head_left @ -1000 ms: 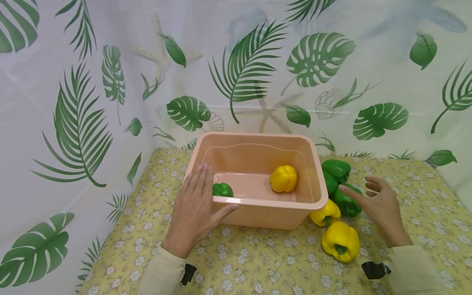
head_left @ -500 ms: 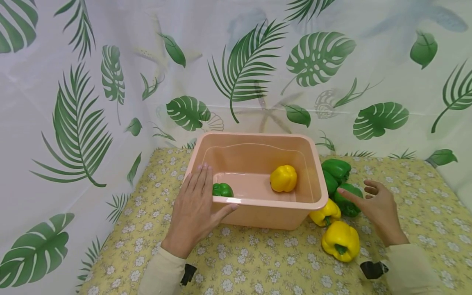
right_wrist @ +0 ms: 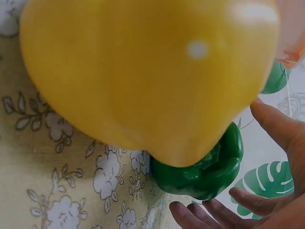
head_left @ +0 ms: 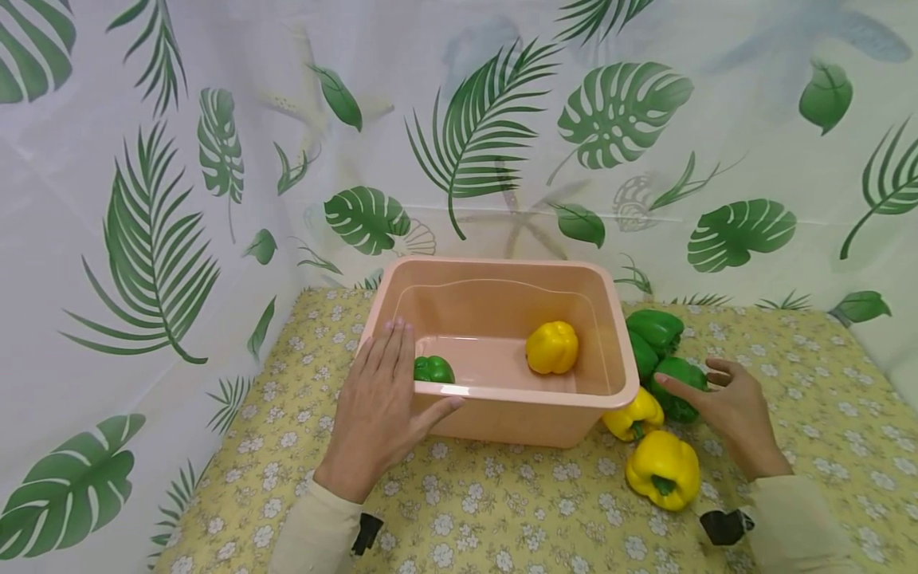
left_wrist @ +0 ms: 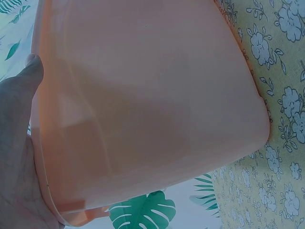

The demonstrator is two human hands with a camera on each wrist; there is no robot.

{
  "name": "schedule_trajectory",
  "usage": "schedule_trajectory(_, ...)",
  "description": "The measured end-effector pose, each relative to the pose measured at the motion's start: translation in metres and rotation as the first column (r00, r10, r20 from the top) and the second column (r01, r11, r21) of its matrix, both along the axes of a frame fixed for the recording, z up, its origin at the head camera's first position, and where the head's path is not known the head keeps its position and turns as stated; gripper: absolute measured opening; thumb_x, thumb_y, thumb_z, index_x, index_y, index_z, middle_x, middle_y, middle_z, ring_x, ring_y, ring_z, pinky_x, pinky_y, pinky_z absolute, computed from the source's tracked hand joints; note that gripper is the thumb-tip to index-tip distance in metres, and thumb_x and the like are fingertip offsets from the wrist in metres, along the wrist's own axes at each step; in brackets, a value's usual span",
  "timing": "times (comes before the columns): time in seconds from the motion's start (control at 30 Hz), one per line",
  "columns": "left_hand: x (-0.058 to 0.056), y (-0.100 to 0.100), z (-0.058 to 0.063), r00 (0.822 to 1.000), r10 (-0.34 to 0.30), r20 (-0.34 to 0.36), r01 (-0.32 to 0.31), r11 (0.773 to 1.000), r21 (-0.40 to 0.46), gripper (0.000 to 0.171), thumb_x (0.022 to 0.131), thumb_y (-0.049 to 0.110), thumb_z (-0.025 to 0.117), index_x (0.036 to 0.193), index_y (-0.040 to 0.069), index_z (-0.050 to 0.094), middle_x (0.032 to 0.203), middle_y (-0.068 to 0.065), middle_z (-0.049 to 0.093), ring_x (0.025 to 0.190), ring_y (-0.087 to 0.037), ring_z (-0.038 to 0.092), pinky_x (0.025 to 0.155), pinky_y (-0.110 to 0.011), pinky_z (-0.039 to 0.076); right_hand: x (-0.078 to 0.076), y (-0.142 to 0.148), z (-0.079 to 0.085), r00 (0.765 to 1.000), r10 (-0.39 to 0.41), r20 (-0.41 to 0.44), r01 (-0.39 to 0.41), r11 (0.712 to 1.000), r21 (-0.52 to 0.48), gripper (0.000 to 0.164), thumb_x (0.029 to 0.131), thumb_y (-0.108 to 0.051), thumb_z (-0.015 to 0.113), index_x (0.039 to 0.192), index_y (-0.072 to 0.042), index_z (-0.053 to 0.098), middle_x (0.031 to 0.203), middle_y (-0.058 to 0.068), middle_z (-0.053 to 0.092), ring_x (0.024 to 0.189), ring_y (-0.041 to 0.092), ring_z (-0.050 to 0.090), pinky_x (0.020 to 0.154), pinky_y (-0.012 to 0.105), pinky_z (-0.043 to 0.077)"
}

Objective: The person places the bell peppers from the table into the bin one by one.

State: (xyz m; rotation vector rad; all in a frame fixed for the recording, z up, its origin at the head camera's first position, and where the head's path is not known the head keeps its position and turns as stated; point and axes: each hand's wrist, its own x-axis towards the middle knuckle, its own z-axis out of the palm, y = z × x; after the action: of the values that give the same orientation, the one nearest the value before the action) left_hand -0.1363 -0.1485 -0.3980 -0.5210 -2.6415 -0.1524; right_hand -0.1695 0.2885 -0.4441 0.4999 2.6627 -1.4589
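My left hand rests with straight fingers over the front left rim corner of a pink plastic bin; the left wrist view shows the thumb on the rim and the bin's wall. Inside the bin lie a yellow bell pepper and a green bell pepper, the latter partly hidden. My right hand hovers with parted fingers beside another green bell pepper, its thumb in front of it. In the right wrist view a gap shows between thumb and fingers, near that green pepper; contact is hard to tell.
Two more green bell peppers sit against the bin's right side, with a yellow pepper in front of them. A larger yellow pepper lies nearer. A floral cloth covers the table; a leaf-patterned curtain hangs behind.
My right hand has moved slightly down and left, closer to the green bell pepper. The left hand, the bin and the peppers have stayed put.
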Motion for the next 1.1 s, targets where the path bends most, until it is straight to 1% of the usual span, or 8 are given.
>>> schedule_trajectory(0.27,0.000,0.000,0.000,1.000,0.001,0.009,-0.001,1.000,0.008,0.111,0.092,0.083,0.021,0.157,-0.007,0.023,0.163,-0.022,0.025,0.151,-0.034,0.026,0.126,-0.045,0.018,-0.001,0.001,-0.003,0.999,0.001,0.044,0.000,1.000,-0.005,0.118,0.087,-0.061,0.071,0.159,0.008,0.008,0.157,0.042,0.017,0.139,0.058,0.028,0.105,0.068,0.041)
schedule_trajectory(0.43,0.000,0.000,0.000,1.000,0.001,0.009,-0.001,1.000,0.008,0.110,0.092,0.083,0.024,0.157,-0.007,0.023,0.163,-0.022,0.025,0.151,-0.034,0.027,0.126,-0.045,0.018,-0.002,0.003,-0.007,0.997,-0.011,0.073,0.013,0.999,-0.030,0.120,0.086,-0.062,0.072,0.159,0.008,0.007,0.157,0.041,0.016,0.139,0.057,0.028,0.106,0.067,0.041)
schedule_trajectory(0.53,0.000,-0.001,0.000,1.000,0.001,0.005,-0.002,1.000,0.007,0.110,0.092,0.083,0.024,0.157,-0.006,0.024,0.163,-0.022,0.026,0.151,-0.034,0.028,0.126,-0.046,0.018,-0.003,0.003,-0.009,0.997,-0.008,0.071,0.011,0.999,-0.038,0.120,0.086,-0.061,0.072,0.158,0.009,0.006,0.155,0.043,0.017,0.138,0.056,0.030,0.105,0.066,0.043)
schedule_trajectory(0.7,0.000,0.000,0.000,1.000,-0.001,-0.001,0.001,1.000,0.005,0.111,0.092,0.083,0.019,0.157,-0.007,0.024,0.163,-0.022,0.026,0.150,-0.034,0.028,0.125,-0.046,0.019,-0.003,0.003,-0.010,0.997,-0.005,0.075,0.008,0.999,-0.031,0.120,0.087,-0.061,0.071,0.158,0.010,0.006,0.152,0.044,0.021,0.134,0.054,0.035,0.101,0.063,0.046)
schedule_trajectory(0.8,-0.001,0.000,0.000,1.000,0.000,0.002,0.000,1.000,0.000,0.111,0.092,0.083,0.019,0.157,-0.006,0.023,0.163,-0.022,0.025,0.151,-0.034,0.026,0.126,-0.046,0.019,-0.004,0.003,-0.010,0.997,-0.007,0.082,0.009,1.000,-0.028,0.121,0.087,-0.061,0.071,0.157,0.011,0.005,0.151,0.044,0.023,0.133,0.054,0.037,0.101,0.063,0.047)
schedule_trajectory(1.1,-0.001,-0.001,0.001,1.000,0.004,0.010,-0.004,1.000,-0.010,0.110,0.093,0.082,0.024,0.158,-0.006,0.021,0.163,-0.021,0.023,0.152,-0.033,0.025,0.126,-0.045,0.018,-0.004,0.005,-0.012,0.996,0.006,0.094,-0.002,0.999,-0.048,0.122,0.087,-0.061,0.071,0.158,0.009,0.002,0.153,0.044,0.019,0.137,0.055,0.033,0.105,0.065,0.044)
